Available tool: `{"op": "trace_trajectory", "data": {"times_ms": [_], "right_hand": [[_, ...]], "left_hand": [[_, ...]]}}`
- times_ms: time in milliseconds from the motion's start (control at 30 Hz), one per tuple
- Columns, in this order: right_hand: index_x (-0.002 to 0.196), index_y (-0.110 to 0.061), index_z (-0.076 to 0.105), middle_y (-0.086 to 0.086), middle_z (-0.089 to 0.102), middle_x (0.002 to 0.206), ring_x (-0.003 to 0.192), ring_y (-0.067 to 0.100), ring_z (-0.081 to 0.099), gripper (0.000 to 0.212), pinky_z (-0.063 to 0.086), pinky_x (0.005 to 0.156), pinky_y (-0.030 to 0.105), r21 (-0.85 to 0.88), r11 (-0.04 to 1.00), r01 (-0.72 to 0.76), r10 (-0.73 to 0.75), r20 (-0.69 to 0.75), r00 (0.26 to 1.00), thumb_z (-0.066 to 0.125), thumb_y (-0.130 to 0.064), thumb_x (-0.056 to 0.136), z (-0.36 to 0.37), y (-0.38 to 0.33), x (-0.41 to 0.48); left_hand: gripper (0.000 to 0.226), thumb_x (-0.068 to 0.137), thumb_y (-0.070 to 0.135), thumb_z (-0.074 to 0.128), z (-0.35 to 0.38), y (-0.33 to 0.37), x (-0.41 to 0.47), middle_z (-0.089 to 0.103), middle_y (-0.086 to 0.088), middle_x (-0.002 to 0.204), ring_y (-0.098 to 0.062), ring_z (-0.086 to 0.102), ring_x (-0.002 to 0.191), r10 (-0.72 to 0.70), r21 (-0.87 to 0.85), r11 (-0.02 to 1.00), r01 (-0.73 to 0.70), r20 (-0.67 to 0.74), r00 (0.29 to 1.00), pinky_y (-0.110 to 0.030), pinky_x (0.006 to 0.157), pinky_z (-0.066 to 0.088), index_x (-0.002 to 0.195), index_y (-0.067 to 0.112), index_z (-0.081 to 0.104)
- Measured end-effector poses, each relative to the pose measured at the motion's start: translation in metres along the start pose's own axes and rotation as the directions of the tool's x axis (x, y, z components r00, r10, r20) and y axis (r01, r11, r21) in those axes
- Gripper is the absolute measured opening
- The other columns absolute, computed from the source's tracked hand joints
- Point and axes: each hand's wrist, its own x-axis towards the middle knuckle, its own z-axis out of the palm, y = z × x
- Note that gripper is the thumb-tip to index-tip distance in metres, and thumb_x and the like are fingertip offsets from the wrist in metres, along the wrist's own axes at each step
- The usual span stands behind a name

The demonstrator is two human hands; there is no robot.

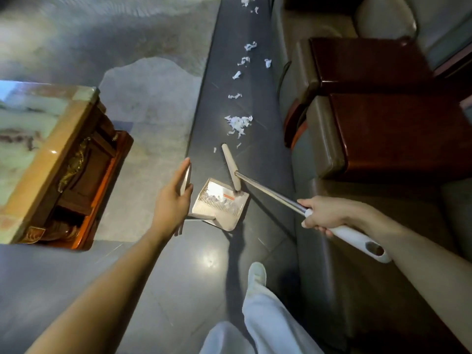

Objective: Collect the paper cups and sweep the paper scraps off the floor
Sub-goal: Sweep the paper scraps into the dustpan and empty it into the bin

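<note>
A beige dustpan (pixel 220 204) stands on the dark floor with white paper scraps inside it. My left hand (pixel 173 198) holds the dustpan's upright handle, thumb and fingers wrapped round it. My right hand (pixel 323 215) grips the white grip of a broom whose metal pole (pixel 268 191) runs down to a beige broom head (pixel 231 166) at the dustpan's mouth. A pile of white paper scraps (pixel 238 125) lies just beyond the broom head. More scraps (pixel 245 61) trail away along the dark floor strip. No paper cups are in view.
A wooden table with a marble top (pixel 38 139) stands at the left. Dark wooden armrests of leather seats (pixel 383 118) line the right side. My white-trousered leg and shoe (pixel 256 277) are on the floor below the dustpan.
</note>
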Motion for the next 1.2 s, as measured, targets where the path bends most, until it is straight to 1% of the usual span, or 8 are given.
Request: {"op": "trace_trajectory", "data": {"times_ms": [333,533,667,833,933,1000,1100,1200], "right_hand": [[0.151,-0.031,0.022,0.007,0.06,0.08,0.047,0.004,0.05,0.071,0.045,0.043,0.019,0.086,0.996,0.013,-0.012,-0.019,1.0,0.058,-0.012,0.093,-0.175,-0.09,0.118],[0.152,-0.028,0.021,0.007,0.054,0.07,0.044,0.005,0.049,0.071,0.044,0.042,0.02,0.119,0.993,0.017,-0.013,-0.037,0.999,0.056,-0.009,0.093,-0.254,-0.144,0.197],[0.152,-0.028,0.02,0.007,0.054,0.069,0.033,0.004,0.047,0.072,0.041,0.039,0.017,0.119,0.993,0.004,0.002,-0.052,0.999,0.056,-0.008,0.093,-0.307,-0.173,0.247],[0.151,-0.024,0.022,0.012,0.055,0.072,0.053,0.015,0.05,0.07,0.045,0.045,0.025,0.043,0.998,-0.043,0.046,-0.075,0.996,0.055,-0.006,0.092,-0.378,-0.206,0.315],[0.146,-0.013,0.03,0.02,0.063,0.088,0.061,0.024,0.055,0.062,0.049,0.056,0.035,-0.197,0.977,-0.079,0.057,-0.113,0.992,0.051,-0.001,0.089,-0.416,-0.228,0.356],[0.144,-0.01,0.034,0.02,0.062,0.108,0.063,0.023,0.053,0.061,0.049,0.056,0.036,-0.399,0.909,-0.122,0.059,-0.165,0.985,0.049,0.001,0.086,-0.43,-0.241,0.381],[0.137,-0.011,0.045,0.015,0.061,0.111,0.069,0.025,0.057,0.055,0.047,0.053,0.033,-0.565,0.815,-0.129,0.043,-0.163,0.986,0.05,0.001,0.083,-0.436,-0.255,0.413],[0.135,-0.012,0.047,0.012,0.061,0.101,0.068,0.024,0.058,0.054,0.048,0.055,0.032,-0.633,0.765,-0.121,0.087,-0.085,0.993,0.05,0.0,0.083,-0.429,-0.258,0.428]], "left_hand": [[0.065,0.096,0.013,0.052,0.018,0.017,0.195,0.035,0.015,0.146,-0.022,0.05,0.125,-0.039,0.023,0.999,0.04,-0.043,0.998,-0.035,0.095,0.042,0.135,0.057,0.025],[0.063,0.096,0.011,0.052,0.022,-0.004,0.307,0.055,0.002,0.132,-0.012,0.06,0.069,-0.084,0.065,0.995,0.081,0.051,0.995,-0.021,0.07,0.051,0.14,0.05,0.028],[0.059,0.098,0.007,0.046,0.02,0.005,0.365,0.036,0.001,0.151,-0.023,0.061,0.106,-0.158,0.077,0.986,0.15,0.107,0.982,-0.029,0.097,0.047,0.145,0.037,0.027],[0.055,0.098,0.009,0.046,0.003,0.007,0.414,0.042,-0.014,0.146,-0.032,0.064,0.099,-0.237,0.04,0.971,0.235,0.089,0.967,-0.033,0.094,0.048,0.146,0.029,0.028],[0.055,0.097,0.005,0.047,0.017,0.008,0.433,0.04,-0.008,0.147,-0.007,0.065,0.099,-0.236,-0.013,0.971,0.238,0.064,0.97,-0.021,0.094,0.047,0.142,0.032,0.031],[0.055,0.097,0.005,0.046,0.023,0.004,0.451,0.031,0.007,0.15,-0.022,0.047,0.13,-0.244,-0.043,0.968,0.249,0.085,0.966,-0.036,0.111,0.034,0.142,0.033,0.031],[0.055,0.098,0.009,0.046,0.017,-0.008,0.473,0.03,0.009,0.152,-0.055,0.045,0.116,-0.286,-0.024,0.956,0.292,0.13,0.949,-0.061,0.102,0.037,0.144,0.035,0.03],[0.055,0.098,0.011,0.045,0.012,-0.011,0.482,0.029,0.011,0.152,-0.025,0.042,0.133,-0.257,-0.077,0.961,0.267,0.123,0.959,-0.048,0.112,0.031,0.139,0.044,0.03]]}}
